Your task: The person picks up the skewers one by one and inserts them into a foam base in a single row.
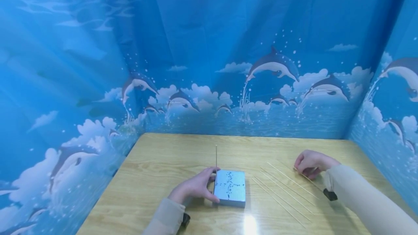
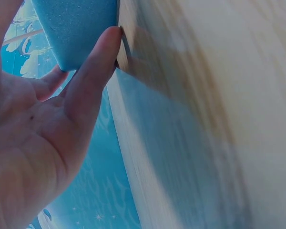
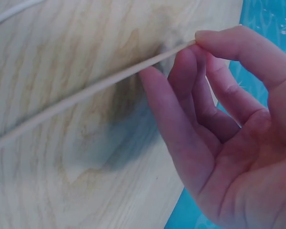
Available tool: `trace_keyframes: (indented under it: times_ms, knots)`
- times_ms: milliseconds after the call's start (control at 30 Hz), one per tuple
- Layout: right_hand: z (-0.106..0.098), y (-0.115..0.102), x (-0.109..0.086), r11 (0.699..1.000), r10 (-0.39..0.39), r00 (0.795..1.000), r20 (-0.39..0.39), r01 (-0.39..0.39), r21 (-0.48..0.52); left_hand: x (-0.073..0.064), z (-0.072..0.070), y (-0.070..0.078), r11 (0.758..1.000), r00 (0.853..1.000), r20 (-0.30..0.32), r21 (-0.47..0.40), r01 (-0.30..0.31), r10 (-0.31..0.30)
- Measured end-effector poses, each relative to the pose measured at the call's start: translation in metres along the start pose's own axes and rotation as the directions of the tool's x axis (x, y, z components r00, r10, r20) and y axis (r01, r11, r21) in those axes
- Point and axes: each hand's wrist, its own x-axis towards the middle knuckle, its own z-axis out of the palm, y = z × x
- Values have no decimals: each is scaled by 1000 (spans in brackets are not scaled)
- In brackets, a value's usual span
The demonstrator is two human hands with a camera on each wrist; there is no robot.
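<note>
A light-blue foam block (image 1: pixel 230 188) lies on the table, its top dotted with dark holes and marks in a cross-like pattern. One thin stick (image 1: pixel 216 162) stands upright at the block's left edge. My left hand (image 1: pixel 194 187) grips the block from the left, thumb at the near corner and fingers at the far side; the left wrist view shows the thumb along the block's lower edge (image 2: pixel 76 33). Off to the right, my right hand (image 1: pixel 311 163) pinches the end of a thin wooden skewer (image 3: pixel 86 92) with thumb and fingertips. The skewer slants low over the tabletop.
Several more wooden skewers (image 1: pixel 287 191) lie slanted side by side on the wooden table (image 1: pixel 169 155), between the block and my right hand. A blue curtain (image 1: pixel 202 46) printed with dolphins hangs behind the table and along both sides.
</note>
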Motion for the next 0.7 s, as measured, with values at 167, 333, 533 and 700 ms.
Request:
trace_keyframes:
  times_ms: [167,333,533,700]
  knots:
    - [-4,-2,-5,999,-23,1000,3,23,50,-1,0,0,1000,1000,2,-6,1,-1]
    - [-4,-9,-9,994,-34,999,4,33,104,-2,0,0,1000,1000,3,-7,3,-3]
    - [-4,-24,-16,984,-96,995,22,92,155,-1,0,0,1000,1000,0,-6,2,-2]
    - [-5,-41,-22,975,-147,988,53,136,173,-1,1,-1,1000,1000,0,-3,6,-6]
